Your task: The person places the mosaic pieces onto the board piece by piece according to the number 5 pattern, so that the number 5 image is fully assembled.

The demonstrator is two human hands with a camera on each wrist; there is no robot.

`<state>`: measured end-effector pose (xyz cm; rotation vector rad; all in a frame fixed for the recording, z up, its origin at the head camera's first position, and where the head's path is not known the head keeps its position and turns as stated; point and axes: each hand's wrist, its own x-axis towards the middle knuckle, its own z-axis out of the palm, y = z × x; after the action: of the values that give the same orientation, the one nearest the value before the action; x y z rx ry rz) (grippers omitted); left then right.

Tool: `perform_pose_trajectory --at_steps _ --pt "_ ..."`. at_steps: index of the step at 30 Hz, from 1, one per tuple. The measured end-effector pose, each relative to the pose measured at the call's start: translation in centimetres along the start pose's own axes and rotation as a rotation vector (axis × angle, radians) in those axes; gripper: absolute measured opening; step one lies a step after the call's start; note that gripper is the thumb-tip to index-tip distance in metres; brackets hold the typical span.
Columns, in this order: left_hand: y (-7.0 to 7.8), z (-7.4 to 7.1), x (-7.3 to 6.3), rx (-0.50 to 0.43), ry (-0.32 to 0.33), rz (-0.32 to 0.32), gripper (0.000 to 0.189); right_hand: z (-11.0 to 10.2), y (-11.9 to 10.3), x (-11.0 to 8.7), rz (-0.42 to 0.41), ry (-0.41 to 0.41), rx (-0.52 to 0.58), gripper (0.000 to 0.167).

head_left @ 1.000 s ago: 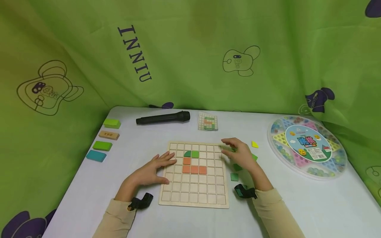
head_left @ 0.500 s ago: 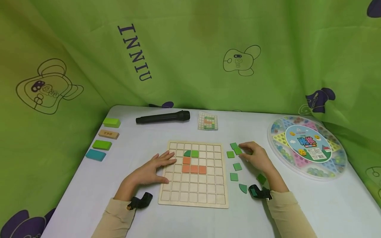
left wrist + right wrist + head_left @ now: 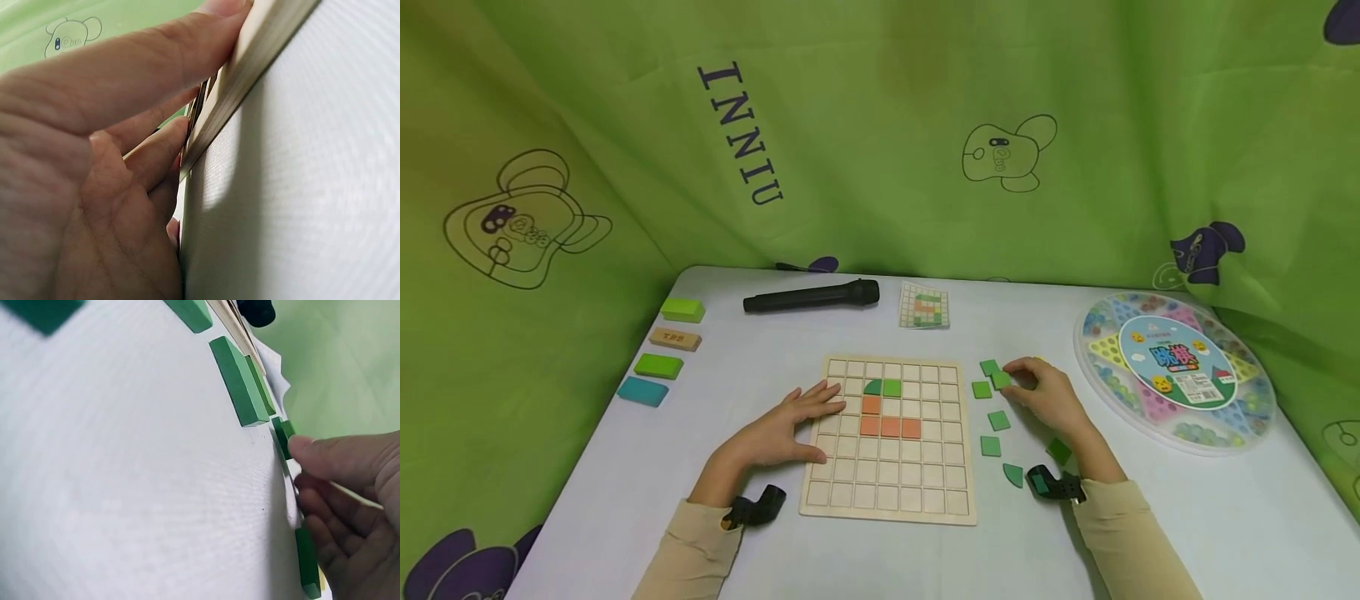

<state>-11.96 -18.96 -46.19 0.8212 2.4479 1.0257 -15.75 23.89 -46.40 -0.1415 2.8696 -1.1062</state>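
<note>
The wooden grid board (image 3: 889,475) lies flat on the table, with several orange square tiles (image 3: 890,427), a light green square (image 3: 892,388) and a dark green quarter-round tile (image 3: 872,387) in its cells. My left hand (image 3: 778,429) rests on the board's left edge, fingers spread. In the left wrist view, the thumb (image 3: 187,50) lies on the board's rim. To the right of the board, my right hand (image 3: 1047,396) pinches a green square tile (image 3: 1001,380) that overlaps another green tile (image 3: 988,367). The right wrist view shows the thumb (image 3: 312,453) against this tile's edge.
More green tiles (image 3: 990,447) lie between board and right forearm, with a quarter-round one (image 3: 1012,475). At the back are a black microphone (image 3: 811,297) and a pattern card (image 3: 924,306). Coloured blocks (image 3: 658,366) line the left edge; a round marble game box (image 3: 1176,371) stands right.
My right hand has moved right and slightly down from the board's upper right edge to the loose green tiles, and now pinches one. My left hand stays on the board.
</note>
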Motion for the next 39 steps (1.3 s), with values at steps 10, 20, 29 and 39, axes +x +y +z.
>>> perform_pose_trajectory --at_steps 10,20,29,39 --pt "0.2 -0.1 0.0 -0.005 -0.002 -0.010 0.079 0.4 -2.0 -0.2 -0.084 0.001 0.078 0.033" --pt "0.2 0.0 0.0 -0.008 -0.002 -0.016 0.079 2.9 -5.8 0.5 -0.158 -0.067 0.150 0.033" --pt "0.0 0.1 0.0 -0.005 0.002 -0.016 0.079 5.8 -8.9 1.8 -0.152 -0.190 0.101 0.027" --pt "0.1 0.0 0.0 -0.009 0.002 -0.016 0.080 7.0 -10.0 2.1 -0.207 -0.199 0.005 0.023"
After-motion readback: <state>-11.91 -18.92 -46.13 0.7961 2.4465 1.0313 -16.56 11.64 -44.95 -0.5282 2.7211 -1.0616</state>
